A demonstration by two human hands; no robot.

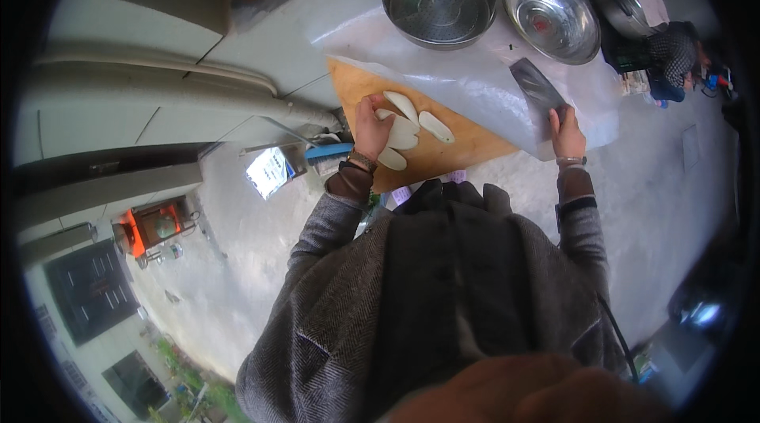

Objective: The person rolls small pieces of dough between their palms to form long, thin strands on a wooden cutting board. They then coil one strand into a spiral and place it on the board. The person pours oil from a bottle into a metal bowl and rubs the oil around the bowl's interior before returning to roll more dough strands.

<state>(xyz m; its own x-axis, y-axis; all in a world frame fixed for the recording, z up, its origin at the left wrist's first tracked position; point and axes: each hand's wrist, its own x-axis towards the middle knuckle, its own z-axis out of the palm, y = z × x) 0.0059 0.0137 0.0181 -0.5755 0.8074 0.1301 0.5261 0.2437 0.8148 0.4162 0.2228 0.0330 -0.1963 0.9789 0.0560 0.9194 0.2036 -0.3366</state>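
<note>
Several long white slices (pixel 434 128) of what looks like radish lie on a wooden board (pixel 467 152); one has a green spot at its end. At the left edge of these slices, my left hand (pixel 371 127) has its fingers curled and closed on a white slice (pixel 401 138), partly hiding it. My right hand (pixel 567 135) grips a cleaver (pixel 537 86) by its handle, off to the right of the board. The wide dark blade points away from me over the clear plastic sheet (pixel 459 79), apart from the slices.
A perforated steel steamer pan (pixel 439 3) and a shiny steel basin (pixel 552 15) stand at the far side. Beyond the basin is a lidded pot (pixel 629 0). A person (pixel 677 59) crouches at the far right. A blue brush (pixel 328 151) lies left of the board.
</note>
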